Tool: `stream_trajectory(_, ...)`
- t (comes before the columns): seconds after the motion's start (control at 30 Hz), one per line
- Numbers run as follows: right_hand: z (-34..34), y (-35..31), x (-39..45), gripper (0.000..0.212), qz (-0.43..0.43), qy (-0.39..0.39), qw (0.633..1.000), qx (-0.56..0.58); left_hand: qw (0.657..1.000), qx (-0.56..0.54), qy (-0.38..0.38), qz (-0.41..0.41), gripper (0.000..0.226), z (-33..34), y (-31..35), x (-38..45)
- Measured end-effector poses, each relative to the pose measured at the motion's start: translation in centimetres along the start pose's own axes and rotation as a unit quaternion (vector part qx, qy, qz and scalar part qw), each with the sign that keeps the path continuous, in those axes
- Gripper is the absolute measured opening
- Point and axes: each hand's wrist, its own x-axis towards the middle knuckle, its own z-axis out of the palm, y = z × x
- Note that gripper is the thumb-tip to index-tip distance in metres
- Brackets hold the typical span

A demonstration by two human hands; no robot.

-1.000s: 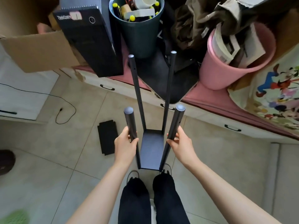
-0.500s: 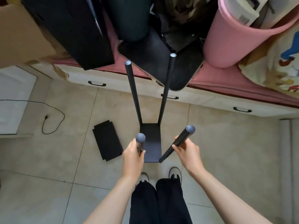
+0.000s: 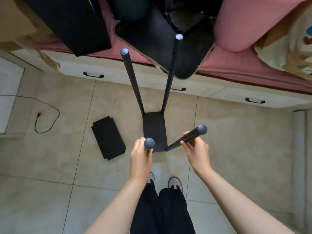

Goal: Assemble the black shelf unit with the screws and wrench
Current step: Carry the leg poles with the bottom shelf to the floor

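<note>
The black shelf unit stands upright on the tiled floor in front of my feet, its bottom shelf panel (image 3: pixel 154 128) low between four black posts. My left hand (image 3: pixel 140 157) grips the near left post (image 3: pixel 149 143) just under its grey cap. My right hand (image 3: pixel 196 152) grips the near right post (image 3: pixel 189 139), which leans out to the right. The far left post (image 3: pixel 131 80) and far right post (image 3: pixel 170 75) rise toward the bed. A loose black shelf panel (image 3: pixel 108 138) lies flat on the floor to the left. No screws or wrench are in view.
A bed with a pink sheet (image 3: pixel 236 70) and white drawers (image 3: pixel 94 73) runs across the back, piled with a black box (image 3: pixel 72 22), a black board (image 3: pixel 155 36) and a pink bin (image 3: pixel 241 22). A black power cable (image 3: pixel 45 115) lies on the floor at left.
My head has tipped down and moved over the unit, so the posts appear shorter. The near right post leans further right. Both hands keep their grip on the near posts.
</note>
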Motion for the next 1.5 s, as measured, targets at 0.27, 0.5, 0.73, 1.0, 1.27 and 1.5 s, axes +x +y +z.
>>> stream_trajectory(0.27, -0.5, 4.9, -2.9, 0.018, -0.011, -0.011, 1.0, 0.011, 0.998, -0.038, 0.019, -0.054, 0.038, 2.2, -1.8, -3.6)
stream_trajectory(0.5, -1.7, 8.7, -5.3, 0.037, 0.006, 0.03, 0.999, 0.043, 0.997, -0.055, 0.011, -0.061, 0.03, 5.1, -2.2, -6.2)
stream_trajectory(0.73, -2.3, 10.2, -5.7, 0.034, 0.041, 0.033, 0.996, 0.075, 0.997, -0.06, 0.003, -0.057, 0.027, 6.1, -2.4, -6.9)
stream_trajectory(1.0, -1.5, 10.0, -4.7, 0.031, 0.04, 0.027, 0.996, 0.078, 0.999, -0.016, -0.023, -0.026, 0.016, 5.5, -2.4, -5.7)
stream_trajectory(1.27, -0.9, 9.9, -4.0, 0.03, 0.058, 0.017, 0.996, 0.07, 0.999, -0.022, -0.041, -0.026, 0.027, 5.6, -3.3, -5.4)
stream_trajectory(1.5, -1.2, 10.6, -4.7, 0.025, 0.09, -0.021, 0.995, 0.035, 0.994, -0.068, -0.035, -0.076, 0.025, 5.6, -3.1, -6.7)
